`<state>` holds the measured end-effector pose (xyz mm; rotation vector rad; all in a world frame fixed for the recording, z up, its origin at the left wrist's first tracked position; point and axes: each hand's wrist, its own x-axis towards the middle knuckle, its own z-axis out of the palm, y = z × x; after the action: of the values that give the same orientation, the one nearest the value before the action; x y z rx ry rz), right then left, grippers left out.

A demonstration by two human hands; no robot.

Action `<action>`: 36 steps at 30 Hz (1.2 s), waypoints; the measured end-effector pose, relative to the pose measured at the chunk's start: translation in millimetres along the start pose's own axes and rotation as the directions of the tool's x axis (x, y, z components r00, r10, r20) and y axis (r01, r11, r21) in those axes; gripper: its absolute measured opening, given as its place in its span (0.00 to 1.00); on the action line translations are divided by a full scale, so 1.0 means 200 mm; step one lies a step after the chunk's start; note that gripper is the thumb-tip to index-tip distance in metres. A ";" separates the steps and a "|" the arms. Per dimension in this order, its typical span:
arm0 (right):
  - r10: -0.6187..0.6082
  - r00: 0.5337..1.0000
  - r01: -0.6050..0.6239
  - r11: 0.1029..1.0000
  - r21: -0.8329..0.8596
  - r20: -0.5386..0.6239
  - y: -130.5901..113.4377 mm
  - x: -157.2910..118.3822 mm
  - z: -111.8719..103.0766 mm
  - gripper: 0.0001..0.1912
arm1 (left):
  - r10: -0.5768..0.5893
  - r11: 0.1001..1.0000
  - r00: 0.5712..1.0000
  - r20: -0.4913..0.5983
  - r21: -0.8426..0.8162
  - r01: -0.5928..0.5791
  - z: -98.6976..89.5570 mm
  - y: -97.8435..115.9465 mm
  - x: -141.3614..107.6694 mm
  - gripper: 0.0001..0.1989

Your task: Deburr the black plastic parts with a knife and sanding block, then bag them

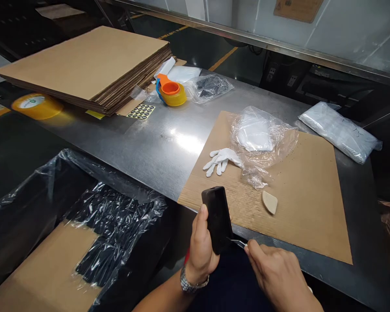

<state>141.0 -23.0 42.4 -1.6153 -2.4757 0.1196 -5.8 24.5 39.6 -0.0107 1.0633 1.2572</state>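
Observation:
My left hand [201, 242] is closed around a black rectangular plastic case [217, 219], held upright just off the table's front edge. Pinched in my right hand [274, 271] is a thin metal tool with a pointed blade [237, 242], like a craft knife; its tip meets the lower right edge of the case. Fingers cover most of its handle. Beyond the hands, a wedge-shaped beige pad [269, 202] lies on a cardboard sheet [308, 203]. A white glove [222, 160] rests farther back, beside a clear plastic bag [256, 134] with white material inside.
A tall stack of cardboard sheets [84, 65] stands at the back left, near yellow tape rolls [37, 106], an orange tape dispenser [170, 89] and a sticker sheet [141, 111]. A plastic-lined box [65, 160] of wrapped black pieces sits left. A wrapped white pack [339, 130] lies right.

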 end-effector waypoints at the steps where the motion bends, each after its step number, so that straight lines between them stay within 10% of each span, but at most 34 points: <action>1: 0.034 0.998 -0.037 0.998 0.059 0.050 0.00 0.00 0.01 0.20 | 0.032 0.999 0.999 0.014 0.010 -0.032 0.00 -0.01 0.00 0.20; 4: 0.128 0.939 -0.252 0.887 0.386 0.318 0.03 0.01 0.03 0.22 | 0.092 0.995 0.994 0.055 0.032 -0.094 -0.01 -0.02 0.00 0.22; 9: -0.208 0.628 -0.749 0.098 0.655 0.750 0.05 0.01 0.05 0.24 | 0.026 1.000 0.999 0.048 -0.009 -0.026 0.01 0.00 0.02 0.23; 12: -0.157 0.672 -0.739 -0.083 0.669 0.723 0.08 0.00 0.07 0.24 | -0.141 0.988 0.986 0.085 -0.051 0.145 0.02 0.02 0.05 0.23; 14: 0.023 0.747 -0.663 -0.024 0.748 0.664 0.14 -0.01 0.08 0.23 | -0.229 0.970 0.969 0.095 -0.060 0.235 0.02 0.02 0.07 0.22; 17: 0.384 0.811 -0.572 0.358 0.738 0.442 0.32 -0.03 0.11 0.20 | -0.303 0.949 0.947 0.109 -0.061 0.310 0.03 0.01 0.08 0.19; 21: 0.563 0.825 -0.559 0.827 0.065 -0.057 0.57 -0.06 0.19 0.15 | -0.391 0.914 0.903 0.180 -0.036 0.403 0.04 -0.01 0.08 0.18; 26: 0.477 0.845 -0.528 0.816 -0.236 -0.243 0.66 -0.05 0.25 0.15 | -0.474 0.872 0.845 0.248 -0.002 0.490 0.05 -0.02 0.07 0.18; 36: -0.073 0.997 0.072 0.905 0.419 -0.014 0.14 0.14 -0.06 0.32 | -0.653 0.743 0.696 0.298 0.072 0.666 0.04 -0.10 0.05 0.18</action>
<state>157.3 12.5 51.6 -1.3368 -2.2975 0.5996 13.8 29.2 28.2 -0.2110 0.6582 0.5849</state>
